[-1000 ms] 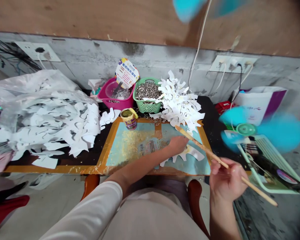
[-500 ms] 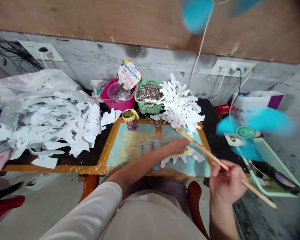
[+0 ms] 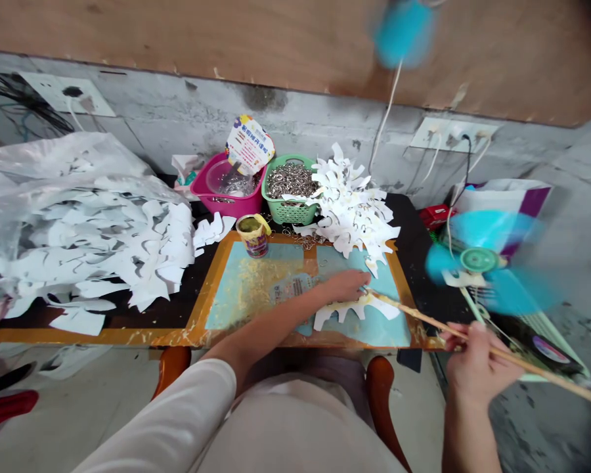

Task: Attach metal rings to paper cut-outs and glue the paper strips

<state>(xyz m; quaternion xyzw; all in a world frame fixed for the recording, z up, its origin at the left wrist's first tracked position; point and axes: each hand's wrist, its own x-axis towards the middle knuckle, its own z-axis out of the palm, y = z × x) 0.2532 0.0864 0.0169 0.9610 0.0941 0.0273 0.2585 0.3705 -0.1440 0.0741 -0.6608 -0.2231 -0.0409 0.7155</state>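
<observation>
My right hand (image 3: 480, 364) grips a long thin wooden stick (image 3: 423, 318) near its back half. The stick's tip meets the fingertips of my left hand (image 3: 347, 286), just above a white cut-out piece (image 3: 357, 310) with a toothed edge. That piece lies on the light blue work surface (image 3: 396, 332) and has yellowish smears. My left fingers are pinched together; what they hold is too small to make out. A small tub (image 3: 253, 236) with a yellow-smeared rim stands at the back of the work surface. Loose metal rings (image 3: 300, 238) lie beside it.
A green basket (image 3: 290, 211) full of metal rings and a pink basket (image 3: 226, 205) stand against the wall. White cut-outs are heaped at the back right (image 3: 357, 210) and in a plastic bag (image 3: 93, 243) at left. A blue-bladed fan (image 3: 480, 260) spins at right.
My right hand has moved right and down, and the stick has swung flatter, its tip dropping to my left fingertips. My left hand has stayed over the white piece. The view has shifted slightly.
</observation>
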